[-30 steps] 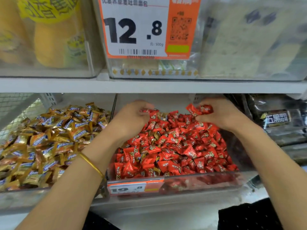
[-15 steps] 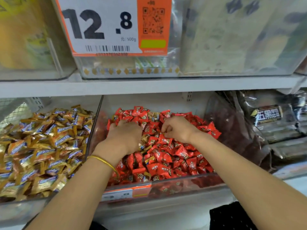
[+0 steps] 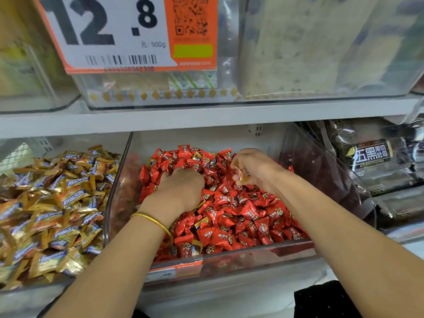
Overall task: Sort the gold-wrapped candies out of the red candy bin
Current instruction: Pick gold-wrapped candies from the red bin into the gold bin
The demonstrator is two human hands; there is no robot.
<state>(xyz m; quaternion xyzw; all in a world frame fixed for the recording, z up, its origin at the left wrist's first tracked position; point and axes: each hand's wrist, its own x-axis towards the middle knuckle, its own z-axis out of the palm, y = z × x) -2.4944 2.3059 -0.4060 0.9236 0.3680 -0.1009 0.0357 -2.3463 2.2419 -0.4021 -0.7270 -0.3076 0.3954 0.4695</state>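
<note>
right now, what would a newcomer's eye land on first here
First the heap of red candies filling the middle bin, with both grips in it: the left grip is sunk in the heap and the right grip pinches a gold candy. Next, the gold candies piled in the bin to the left, and the big 12.8 price tag on the shelf above.

Left hand (image 3: 181, 189) curls palm-down; right hand (image 3: 255, 168), raised, pinches a gold candy (image 3: 243, 177).
</note>
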